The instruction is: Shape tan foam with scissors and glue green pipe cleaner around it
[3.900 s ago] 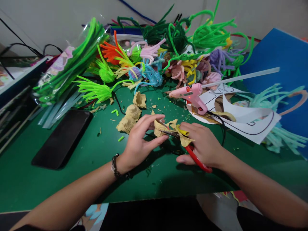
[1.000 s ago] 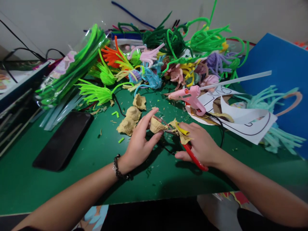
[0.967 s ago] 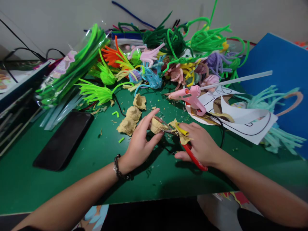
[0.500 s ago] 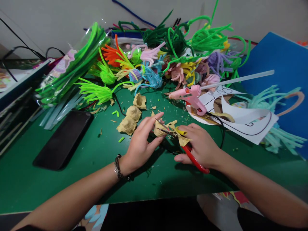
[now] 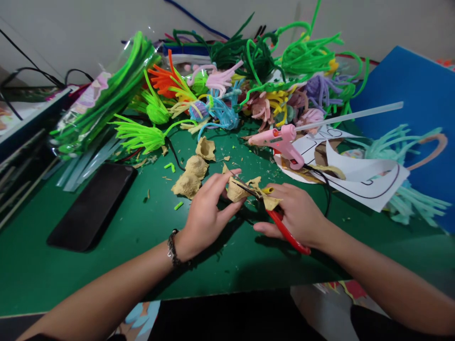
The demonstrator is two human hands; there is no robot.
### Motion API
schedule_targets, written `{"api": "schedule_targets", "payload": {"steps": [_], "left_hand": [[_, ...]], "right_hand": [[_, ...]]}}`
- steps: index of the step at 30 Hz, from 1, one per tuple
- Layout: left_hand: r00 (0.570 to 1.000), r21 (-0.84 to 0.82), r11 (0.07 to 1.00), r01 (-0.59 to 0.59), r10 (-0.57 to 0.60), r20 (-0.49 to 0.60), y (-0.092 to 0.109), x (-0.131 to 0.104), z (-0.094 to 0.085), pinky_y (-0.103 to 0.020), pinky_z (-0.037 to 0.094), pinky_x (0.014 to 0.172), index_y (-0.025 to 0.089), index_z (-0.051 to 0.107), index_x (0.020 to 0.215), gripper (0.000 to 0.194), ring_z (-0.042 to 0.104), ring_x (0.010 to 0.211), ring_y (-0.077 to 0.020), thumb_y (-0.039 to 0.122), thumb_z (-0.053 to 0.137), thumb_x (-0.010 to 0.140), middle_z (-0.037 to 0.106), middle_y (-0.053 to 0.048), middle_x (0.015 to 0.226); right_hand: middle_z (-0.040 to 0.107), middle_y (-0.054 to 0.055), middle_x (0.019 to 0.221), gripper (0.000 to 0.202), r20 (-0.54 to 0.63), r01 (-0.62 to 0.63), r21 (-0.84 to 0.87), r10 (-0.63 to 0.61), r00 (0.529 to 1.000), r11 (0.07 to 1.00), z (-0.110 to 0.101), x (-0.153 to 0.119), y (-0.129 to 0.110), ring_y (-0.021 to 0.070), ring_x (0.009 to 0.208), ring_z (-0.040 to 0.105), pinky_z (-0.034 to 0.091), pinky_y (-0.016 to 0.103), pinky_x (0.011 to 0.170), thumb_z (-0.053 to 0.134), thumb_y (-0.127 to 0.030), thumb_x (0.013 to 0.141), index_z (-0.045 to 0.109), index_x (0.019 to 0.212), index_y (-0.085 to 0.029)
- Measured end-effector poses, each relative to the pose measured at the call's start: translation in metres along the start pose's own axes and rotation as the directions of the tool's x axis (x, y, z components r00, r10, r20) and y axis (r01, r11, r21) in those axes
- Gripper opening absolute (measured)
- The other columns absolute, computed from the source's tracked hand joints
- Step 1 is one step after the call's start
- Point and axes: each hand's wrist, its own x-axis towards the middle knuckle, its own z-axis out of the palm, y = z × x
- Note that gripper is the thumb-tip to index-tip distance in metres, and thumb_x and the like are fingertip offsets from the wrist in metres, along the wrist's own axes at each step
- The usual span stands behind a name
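My left hand (image 5: 209, 203) pinches a torn beige piece of egg carton (image 5: 236, 190) between fingers and thumb. In my right hand (image 5: 300, 213) are scissors with red handles (image 5: 286, 233); their blades lie across the carton piece. A loose flap of carton (image 5: 271, 202) hangs by the scissors' pivot, in front of my right fingers, and a yellow bit of handle shows above it. Left of my hands sit joined egg carton cups (image 5: 191, 177), with a single open cup (image 5: 206, 148) behind them.
A black phone (image 5: 92, 206) lies at the left. Beyond my hands rests a pink glue gun (image 5: 284, 142) with its stick, near cut white paper (image 5: 377, 189). Pipe-cleaner bundles (image 5: 227, 109) crowd the back. At right is a blue board (image 5: 401, 90). Scraps dot the green table (image 5: 213, 279).
The scissor blades were apart and are now closer together on the carton piece. My left hand keeps its hold on it. The whole view has shifted very slightly.
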Motion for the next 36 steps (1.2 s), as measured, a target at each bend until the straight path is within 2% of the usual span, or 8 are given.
{"api": "schedule_targets", "payload": {"steps": [7, 16, 20, 23, 25, 30, 33, 36], "left_hand": [[1.000, 0.042, 0.999, -0.018, 0.018, -0.001, 0.000, -0.002, -0.003, -0.027, 0.046, 0.067, 0.017, 0.049, 0.116, 0.039, 0.054, 0.076, -0.0137, 0.017, 0.056, 0.078, 0.059, -0.006, 0.097], [0.990, 0.129, 0.984, -0.123, 0.131, -0.056, -0.001, 0.002, -0.008, -0.028, 0.046, 0.080, 0.020, 0.039, 0.125, 0.049, 0.054, 0.096, -0.0163, 0.013, 0.052, 0.079, 0.058, -0.006, 0.107], [0.990, 0.099, 0.987, -0.123, 0.128, -0.050, -0.002, 0.002, -0.007, -0.030, 0.046, 0.085, 0.020, 0.038, 0.126, 0.053, 0.053, 0.100, -0.0165, 0.007, 0.052, 0.076, 0.058, -0.006, 0.109], [0.996, 0.006, 0.997, -0.073, 0.073, -0.043, -0.002, 0.002, -0.005, -0.034, 0.046, 0.087, 0.022, 0.040, 0.126, 0.053, 0.053, 0.104, -0.0179, 0.007, 0.050, 0.076, 0.057, -0.006, 0.111], [1.000, -0.177, 0.984, 0.011, -0.012, -0.006, -0.001, 0.003, -0.003, -0.032, 0.049, 0.082, 0.023, 0.041, 0.125, 0.050, 0.056, 0.098, -0.0174, 0.009, 0.049, 0.078, 0.056, -0.007, 0.113], [0.937, -0.591, 0.743, 0.314, -0.141, 0.320, 0.001, 0.006, 0.000, -0.027, 0.054, 0.067, 0.023, 0.038, 0.127, 0.052, 0.064, 0.074, -0.0134, 0.010, 0.048, 0.078, 0.063, -0.008, 0.100], [0.870, -0.725, 0.483, 0.490, -0.224, 0.439, 0.002, 0.007, -0.001, -0.023, 0.052, 0.065, 0.022, 0.038, 0.127, 0.054, 0.062, 0.067, -0.0100, 0.009, 0.050, 0.076, 0.063, -0.005, 0.091], [0.813, -0.778, 0.251, 0.576, -0.271, 0.515, 0.002, 0.008, -0.002, -0.020, 0.050, 0.064, 0.022, 0.040, 0.125, 0.058, 0.060, 0.065, -0.0078, 0.009, 0.058, 0.071, 0.062, -0.002, 0.087]], "right_hand": [[0.038, -0.003, 0.047, 0.052, -0.055, -0.022, 0.044, 0.024, 0.998, 0.999, 0.001, -0.002, 0.001, 0.0095, 0.045, 0.034, 0.026, 0.023, 0.047, 0.038, -0.066, 0.075, 0.036, 0.050, -0.020], [0.039, -0.002, 0.049, 0.056, -0.145, -0.013, 0.240, 0.049, 0.988, 0.971, -0.007, 0.002, 0.003, 0.0094, 0.044, 0.037, 0.029, 0.023, 0.044, 0.030, -0.071, 0.074, 0.040, 0.055, -0.020], [0.040, -0.001, 0.049, 0.058, -0.079, -0.010, 0.244, 0.030, 0.996, 0.970, -0.008, 0.003, 0.002, 0.0106, 0.045, 0.036, 0.031, 0.025, 0.044, 0.024, -0.074, 0.073, 0.038, 0.056, -0.020], [0.046, -0.001, 0.053, 0.043, -0.043, -0.016, 0.320, 0.031, 0.999, 0.947, -0.002, 0.000, 0.001, 0.0110, 0.048, 0.043, 0.036, 0.026, 0.047, 0.038, -0.059, 0.079, 0.042, 0.062, -0.020], [0.051, -0.002, 0.057, 0.025, -0.092, -0.018, 0.407, 0.060, 0.994, 0.913, 0.004, -0.003, 0.001, 0.0107, 0.051, 0.049, 0.041, 0.025, 0.051, 0.044, -0.043, 0.082, 0.045, 0.071, -0.020], [0.052, -0.003, 0.061, 0.008, -0.210, -0.068, 0.458, 0.182, 0.960, 0.886, 0.008, -0.005, 0.005, 0.0102, 0.052, 0.052, 0.043, 0.025, 0.051, 0.047, -0.029, 0.082, 0.045, 0.078, -0.022], [0.051, -0.003, 0.060, 0.008, -0.223, -0.107, 0.410, 0.213, 0.951, 0.906, 0.005, -0.004, 0.007, 0.0105, 0.052, 0.051, 0.042, 0.026, 0.051, 0.047, -0.028, 0.082, 0.045, 0.077, -0.022], [0.048, -0.004, 0.055, 0.011, -0.221, -0.125, 0.397, 0.226, 0.949, 0.909, 0.002, -0.002, 0.005, 0.0099, 0.048, 0.048, 0.039, 0.025, 0.048, 0.047, -0.031, 0.081, 0.046, 0.076, -0.022]]}}
